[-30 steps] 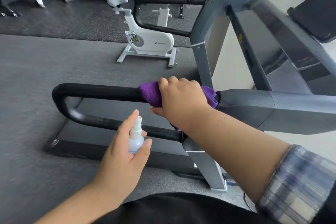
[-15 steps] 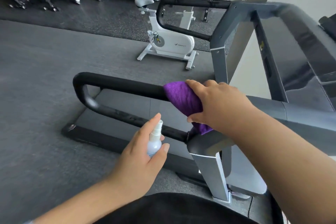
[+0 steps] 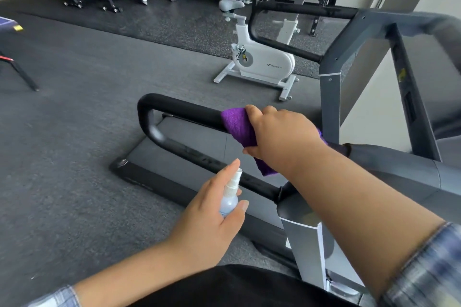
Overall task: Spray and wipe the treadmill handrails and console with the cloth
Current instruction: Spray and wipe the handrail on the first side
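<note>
Right hand wrapped over purple cloth on the black handrail near its grey end — left hand low, gripping small spray bottle, forefinger up by nozzle.

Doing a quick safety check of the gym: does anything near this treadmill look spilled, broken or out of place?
Nothing stands out. The right hand presses the purple cloth on the black handrail; the left hand holds the spray bottle upright.
</note>
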Tool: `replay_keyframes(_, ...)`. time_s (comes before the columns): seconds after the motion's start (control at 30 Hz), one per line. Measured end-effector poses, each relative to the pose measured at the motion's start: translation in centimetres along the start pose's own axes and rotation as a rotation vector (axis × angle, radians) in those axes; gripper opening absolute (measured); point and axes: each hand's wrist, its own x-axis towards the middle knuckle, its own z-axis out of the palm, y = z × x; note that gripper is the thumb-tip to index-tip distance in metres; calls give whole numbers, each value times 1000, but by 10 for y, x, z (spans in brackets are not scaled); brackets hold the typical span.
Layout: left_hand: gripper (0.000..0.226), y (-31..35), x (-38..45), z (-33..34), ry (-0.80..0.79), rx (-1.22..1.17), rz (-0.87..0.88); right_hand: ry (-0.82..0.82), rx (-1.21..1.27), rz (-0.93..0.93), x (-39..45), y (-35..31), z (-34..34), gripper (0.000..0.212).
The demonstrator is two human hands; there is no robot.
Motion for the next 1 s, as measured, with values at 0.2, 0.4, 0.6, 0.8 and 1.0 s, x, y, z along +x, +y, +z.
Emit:
replay_keyframes(0.2, 64, 7, 3, 5, -22, 26, 52, 40, 133, 62, -16, 17, 4, 92)
replay_keyframes(0.4, 61, -12, 10, -20, 80, 2, 19, 72, 58, 93, -25, 16, 4, 92)
replay_keyframes(0.6, 61, -33, 16, -48, 120, -23, 0, 5, 49, 37, 16, -20, -3, 85)
replay_keyframes(0.8, 62, -64, 25, -88, 106, -16, 5, 58, -30, 7, 68, -73, 6, 96)
replay_keyframes(1.0, 60, -103, 43, -147, 112, -83, -11, 44, -49, -25, 124, -130, 3, 92)
